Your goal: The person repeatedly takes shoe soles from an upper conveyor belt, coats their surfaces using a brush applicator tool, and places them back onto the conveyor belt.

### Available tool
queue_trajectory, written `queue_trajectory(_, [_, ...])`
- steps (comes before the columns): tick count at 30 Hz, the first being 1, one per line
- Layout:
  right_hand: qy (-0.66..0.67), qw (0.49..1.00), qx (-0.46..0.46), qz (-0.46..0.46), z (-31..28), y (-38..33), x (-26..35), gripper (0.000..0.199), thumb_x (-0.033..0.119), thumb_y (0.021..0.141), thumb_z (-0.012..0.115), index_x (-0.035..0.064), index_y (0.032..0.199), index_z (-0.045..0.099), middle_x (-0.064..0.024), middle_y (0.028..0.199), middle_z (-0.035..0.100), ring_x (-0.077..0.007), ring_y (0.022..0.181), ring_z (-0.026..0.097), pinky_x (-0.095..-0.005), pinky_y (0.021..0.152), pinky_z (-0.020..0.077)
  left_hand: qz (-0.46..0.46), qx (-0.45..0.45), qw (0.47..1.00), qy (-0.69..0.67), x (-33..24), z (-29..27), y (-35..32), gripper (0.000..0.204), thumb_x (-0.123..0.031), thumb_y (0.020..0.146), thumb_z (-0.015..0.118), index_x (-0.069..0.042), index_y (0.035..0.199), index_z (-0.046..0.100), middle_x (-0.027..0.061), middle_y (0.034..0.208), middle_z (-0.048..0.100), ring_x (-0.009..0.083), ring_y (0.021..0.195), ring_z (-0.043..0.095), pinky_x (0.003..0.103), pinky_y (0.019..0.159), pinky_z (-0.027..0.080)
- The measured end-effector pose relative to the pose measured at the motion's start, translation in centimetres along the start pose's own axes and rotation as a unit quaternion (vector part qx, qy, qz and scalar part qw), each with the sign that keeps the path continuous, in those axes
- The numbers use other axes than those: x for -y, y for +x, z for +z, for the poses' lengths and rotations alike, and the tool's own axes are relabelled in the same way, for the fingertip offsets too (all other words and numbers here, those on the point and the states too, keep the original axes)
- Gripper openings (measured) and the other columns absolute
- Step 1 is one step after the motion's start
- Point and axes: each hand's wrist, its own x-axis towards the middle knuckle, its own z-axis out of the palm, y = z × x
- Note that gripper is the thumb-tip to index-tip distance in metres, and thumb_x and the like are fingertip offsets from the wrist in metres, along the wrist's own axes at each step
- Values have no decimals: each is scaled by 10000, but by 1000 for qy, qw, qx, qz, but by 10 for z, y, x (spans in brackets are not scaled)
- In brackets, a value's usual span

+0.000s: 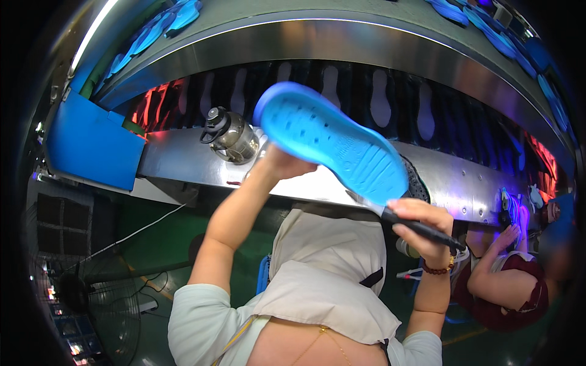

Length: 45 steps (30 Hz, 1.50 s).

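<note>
A bright blue shoe sole (332,140), with small holes at its wide end and grooves toward its narrow end, is tilted above the metal bench. My left hand (287,163) is closed on its near edge, below the wide end; some fingers are hidden behind it. My right hand (430,219) grips a black-handled tool (421,233) with a thin, pale, blade-like tip. That tip lies close to the sole's narrow end, against the near edge; I cannot tell whether it touches. A dark bracelet (439,268) circles my right wrist.
A dark see-through water bottle (235,140) stands on the metal bench (177,155). Beyond it, a dark line carries several sole shapes (380,100). More blue soles (149,39) lie on the upper shelf. A dark mesh-like object (417,183) sits behind the sole; a co-worker (506,274) is at right.
</note>
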Motion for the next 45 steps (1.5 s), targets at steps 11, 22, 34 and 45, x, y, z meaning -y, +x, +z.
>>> queue_trajectory(11, [-121,988,-85,53,39,29,-55,188,14,692,648,7,880,632,-92,783,644,-154,663,610,-243,603,470,44,-225,973,11,79,8,29,794,-685,807,191,-55,1248,389,159,1132,517,273,1017,533,430,885,434])
queue_trajectory(22, [-124,989,-51,69,32,35,-29,189,53,661,670,31,848,653,-109,788,645,-208,725,623,-293,680,475,104,-116,988,-19,71,32,23,826,-713,785,169,-74,1269,370,188,1177,477,326,1085,478,479,902,408])
queue_trajectory(34, [-37,992,121,-5,28,9,-14,229,-4,646,684,23,870,646,-97,880,654,-240,861,607,-317,812,440,147,-120,981,37,40,35,19,872,-725,772,200,-32,1284,335,200,1206,450,312,1094,475,458,921,400])
queue_trajectory(45, [173,978,37,110,23,-5,-45,175,-28,715,609,-29,890,608,-168,966,613,-229,954,565,-335,871,424,148,-145,974,93,27,64,25,757,-668,806,268,-49,1214,424,133,1088,539,224,971,559,379,826,482])
